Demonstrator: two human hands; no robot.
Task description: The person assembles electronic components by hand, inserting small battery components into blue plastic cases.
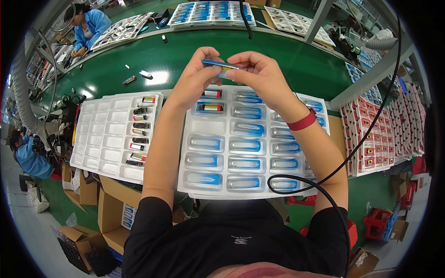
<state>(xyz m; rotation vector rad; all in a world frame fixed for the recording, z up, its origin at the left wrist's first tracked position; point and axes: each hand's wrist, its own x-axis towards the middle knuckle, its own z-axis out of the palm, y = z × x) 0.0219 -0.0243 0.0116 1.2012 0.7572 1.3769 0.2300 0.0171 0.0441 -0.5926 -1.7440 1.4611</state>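
Note:
Above the far edge of the middle tray, I hold a slim blue and see-through casing [214, 63] with a yellow part showing in it. My left hand [198, 78] pinches its left end between thumb and fingers. At the other end, the thumb and fingers of my right hand [257, 70] are closed on it. Below them lies a white compartment tray [204, 126] with many blue see-through casings [245, 145]. Two of its left compartments hold small battery assemblies [211, 108] in red, yellow and black.
Left of me, another white tray [111, 128] carries battery assemblies in its right column. Loose pieces [129, 80] lie on the green table [171, 55]. A black cable [361, 143] hangs across my right arm. Red-filled trays [368, 134] are stacked right; a co-worker [88, 28] sits far left.

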